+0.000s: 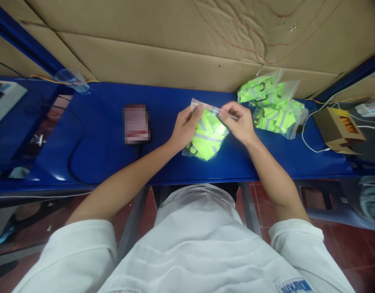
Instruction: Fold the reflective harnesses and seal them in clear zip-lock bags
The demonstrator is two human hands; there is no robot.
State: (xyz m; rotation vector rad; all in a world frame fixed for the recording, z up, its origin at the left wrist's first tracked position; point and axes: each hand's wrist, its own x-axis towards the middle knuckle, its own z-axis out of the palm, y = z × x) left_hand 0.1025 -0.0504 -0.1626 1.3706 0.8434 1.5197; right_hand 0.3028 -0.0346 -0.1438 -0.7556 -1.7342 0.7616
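Between my hands is a clear zip bag with folded neon-yellow straps inside, marked by grey reflective stripes. My left hand pinches the bag's top left corner, thumb on top. At the right end of the bag's top edge, my right hand is closed on the zip strip with thumb and fingers. The bag is tilted just above the blue table or rests on it; I cannot tell which. To the right of my right hand lies a pile of similar filled bags.
A blurred-out rectangular object lies left on the blue table. A clear plastic cup lies at the back left. An open cardboard box and white cables are at the right end. A cardboard panel backs the table.
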